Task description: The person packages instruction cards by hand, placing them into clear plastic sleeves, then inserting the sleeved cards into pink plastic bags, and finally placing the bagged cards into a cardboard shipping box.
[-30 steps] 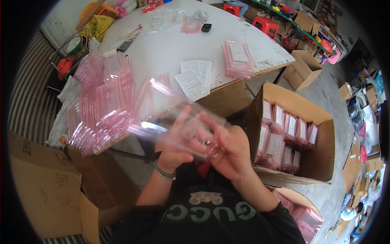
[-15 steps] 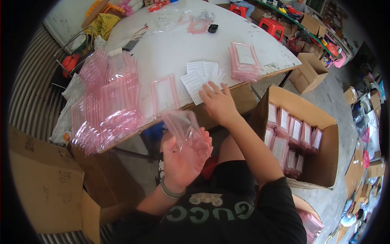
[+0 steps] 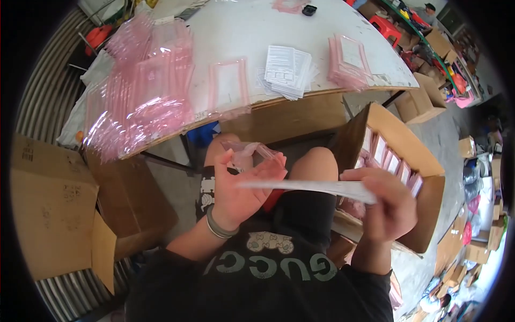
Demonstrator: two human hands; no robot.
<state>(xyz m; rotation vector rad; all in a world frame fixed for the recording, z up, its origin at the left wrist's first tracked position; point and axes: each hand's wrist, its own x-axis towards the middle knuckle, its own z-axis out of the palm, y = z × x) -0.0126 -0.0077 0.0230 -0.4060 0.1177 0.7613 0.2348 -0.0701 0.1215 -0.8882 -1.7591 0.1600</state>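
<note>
Over my lap, my left hand (image 3: pixel 240 188) holds a clear, pink-edged plastic bag (image 3: pixel 248 150), with its palm turned up and the thumb apart from the fingers. In my right hand (image 3: pixel 389 203) a white paper slip (image 3: pixel 322 187) is pinched by one end. The slip appears nearly edge-on, its far end overlapping my left palm in this view. Ahead on the table lies a loose stack of printed slips (image 3: pixel 287 70). Left of that stack is a single flat bag (image 3: pixel 229 83) with something white inside.
A large heap of pink-edged bags (image 3: pixel 153 80) covers the left of the white table (image 3: pixel 241 32). Filled bags (image 3: pixel 350 59) are stacked at its right. Beside my right arm, an open carton (image 3: pixel 429 204) holds rows of filled bags. Another carton (image 3: pixel 53 209) stands at left.
My right hand has left the slip stack and come back to my right side with a slip. The bag in my left hand has tipped down; my view has dipped.
</note>
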